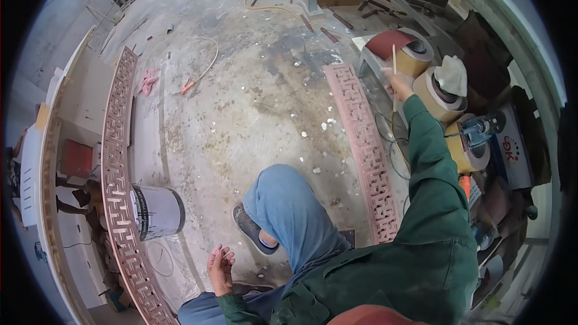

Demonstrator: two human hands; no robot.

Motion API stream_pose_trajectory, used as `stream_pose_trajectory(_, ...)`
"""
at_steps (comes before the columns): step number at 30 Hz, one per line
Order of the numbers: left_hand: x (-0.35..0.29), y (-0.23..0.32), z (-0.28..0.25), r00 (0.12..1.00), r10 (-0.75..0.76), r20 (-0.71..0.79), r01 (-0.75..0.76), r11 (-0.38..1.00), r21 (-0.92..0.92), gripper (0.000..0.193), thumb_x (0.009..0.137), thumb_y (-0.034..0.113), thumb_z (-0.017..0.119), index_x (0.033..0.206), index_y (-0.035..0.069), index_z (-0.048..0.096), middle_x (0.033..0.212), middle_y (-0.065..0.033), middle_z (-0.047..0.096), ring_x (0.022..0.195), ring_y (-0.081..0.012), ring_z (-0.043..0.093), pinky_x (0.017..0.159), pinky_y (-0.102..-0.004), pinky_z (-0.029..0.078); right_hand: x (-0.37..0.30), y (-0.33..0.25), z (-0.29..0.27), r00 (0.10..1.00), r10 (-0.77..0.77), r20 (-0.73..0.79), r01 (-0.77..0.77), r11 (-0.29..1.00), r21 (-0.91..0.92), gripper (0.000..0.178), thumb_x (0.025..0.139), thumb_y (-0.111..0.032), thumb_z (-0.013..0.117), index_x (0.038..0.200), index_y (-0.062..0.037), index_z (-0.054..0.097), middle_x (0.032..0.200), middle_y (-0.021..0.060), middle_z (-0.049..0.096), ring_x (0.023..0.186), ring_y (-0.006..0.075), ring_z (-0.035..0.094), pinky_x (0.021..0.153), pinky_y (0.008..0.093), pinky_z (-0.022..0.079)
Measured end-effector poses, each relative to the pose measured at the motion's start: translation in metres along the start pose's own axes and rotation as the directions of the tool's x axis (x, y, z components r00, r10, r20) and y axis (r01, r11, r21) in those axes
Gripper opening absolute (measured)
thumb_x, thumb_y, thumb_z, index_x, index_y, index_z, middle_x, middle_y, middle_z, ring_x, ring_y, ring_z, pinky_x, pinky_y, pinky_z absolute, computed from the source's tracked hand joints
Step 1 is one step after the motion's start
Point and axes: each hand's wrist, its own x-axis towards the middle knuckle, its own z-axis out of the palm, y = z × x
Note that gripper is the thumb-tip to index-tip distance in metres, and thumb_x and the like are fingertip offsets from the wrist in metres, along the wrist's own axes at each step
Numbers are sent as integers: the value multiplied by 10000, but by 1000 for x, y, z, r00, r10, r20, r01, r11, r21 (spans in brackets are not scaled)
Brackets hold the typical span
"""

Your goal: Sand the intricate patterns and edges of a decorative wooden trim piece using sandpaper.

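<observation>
Stretched out to the right, my right hand (pixel 398 86) is closed round a thin pale stick (pixel 394 54) that stands upright in it; one end shows above the fingers and one below. Rolls of sandpaper (pixel 398 47) in red and tan lie just beyond that hand. My left hand (pixel 221 268) hangs low by my left knee, its fingers loosely bent and apart, with nothing in it. Two long pink fretwork panels flank me: one panel (pixel 361 138) runs below my right arm, the other panel (pixel 114 162) stands at the left.
A white bucket (pixel 158 210) touches the left panel. A blue power tool (pixel 483 129) rests among the rolls, near a white cloth (pixel 451 75). On the floor lie an orange-handled tool (pixel 188 86), a pink rag (pixel 149 82) and a yellow hose (pixel 247 1). Dark strips are scattered at the far right.
</observation>
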Motion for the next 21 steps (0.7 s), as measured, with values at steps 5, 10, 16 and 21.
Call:
stream_pose_trajectory(5, 3, 6, -16, 997, 12, -80, -13, 1000, -11, 294, 932, 208, 596, 1166, 33, 565, 953, -106, 670, 771, -173, 663, 627, -271, 528, 59, -11, 12, 996, -74, -47, 74, 997, -7, 364, 968, -350, 447, 1270, -196, 581, 959, 50, 623, 601, 122, 549, 425, 269, 415)
stream_pose_trajectory(10, -1, 21, -26, 990, 34, -136, -32, 999, 16, 283, 936, 212, 590, 1159, 41, 568, 949, -96, 667, 763, -171, 658, 624, -269, 525, 82, -15, 30, 998, 51, -22, -46, 984, 175, 365, 975, -285, 435, 1317, -215, 541, 1067, 11, 579, 679, 127, 565, 458, 264, 429)
stream_pose_trajectory(16, 9, 30, -14, 994, 28, -110, -22, 998, 55, 267, 938, 220, 587, 1144, 50, 581, 961, -90, 664, 774, -162, 653, 639, -267, 519, 103, -19, 5, 996, 18, -85, 6, 960, 279, 309, 959, -263, 496, 1239, -208, 613, 895, 24, 585, 651, 123, 573, 443, 268, 391)
stream_pose_trajectory(21, 30, 46, 18, 998, 59, -8, -57, 981, 186, 269, 927, 227, 606, 1138, 61, 589, 937, -69, 655, 757, -146, 637, 651, -255, 496, 54, -82, -14, 972, -231, 41, 182, 852, 492, 298, 947, -226, 527, 1182, -81, 639, 773, 52, 572, 590, 114, 493, 451, 220, 341)
